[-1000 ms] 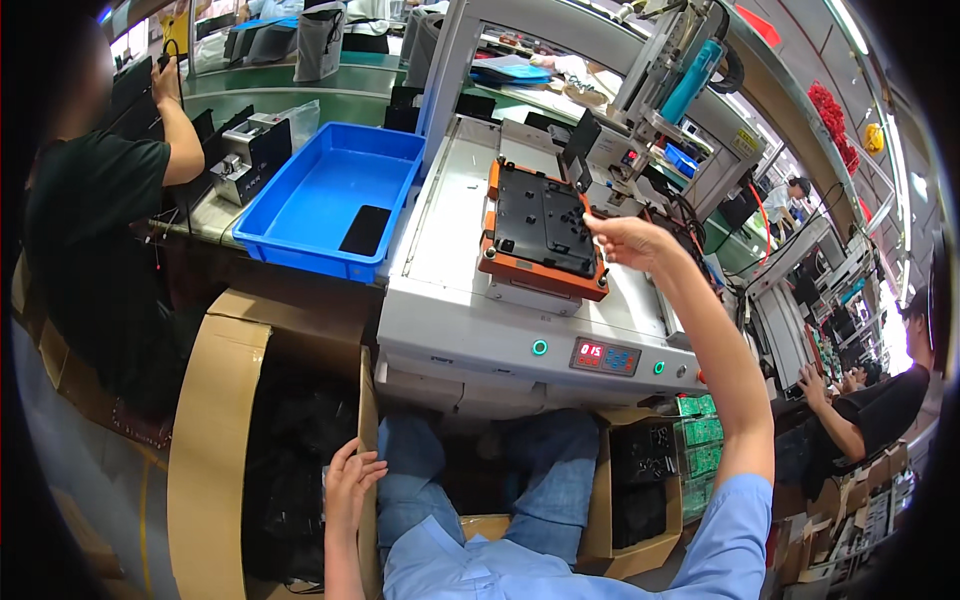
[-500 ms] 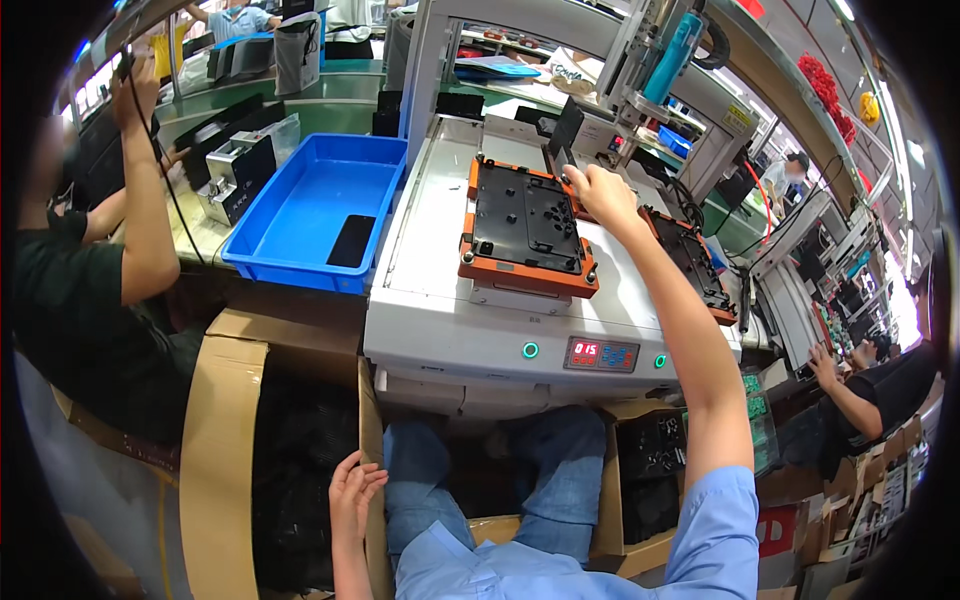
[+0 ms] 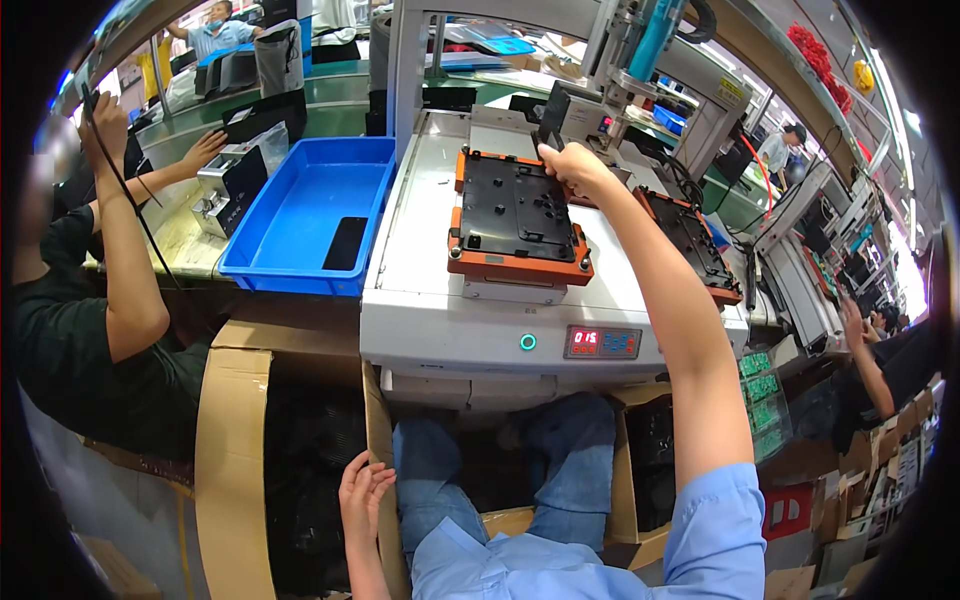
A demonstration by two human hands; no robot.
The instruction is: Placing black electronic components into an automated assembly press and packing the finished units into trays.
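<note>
While right hand (image 3: 578, 166) fingers pinch flat black panel (image 3: 516, 207), left hand (image 3: 362, 490) rests loosely open on cardboard flap (image 3: 375, 420).

Ahead of me stands the machine counter (image 3: 430, 300), and on its top sits a fixture plate (image 3: 515, 215), with a second fixture plate (image 3: 690, 240) just to its right. My right hand (image 3: 572, 165) rests at the far right corner of the first plate, below the machine head (image 3: 640, 50) behind it. Left of the counter, touching its side, lies a tray (image 3: 300, 215) with a flat slab (image 3: 345, 243) in it. Below the counter's front edge, a cardboard box (image 3: 235, 440) stands left of my knees, and my left hand (image 3: 365, 495) touches its inner wall. A co-worker's arm (image 3: 125, 260) rises further left.
</note>
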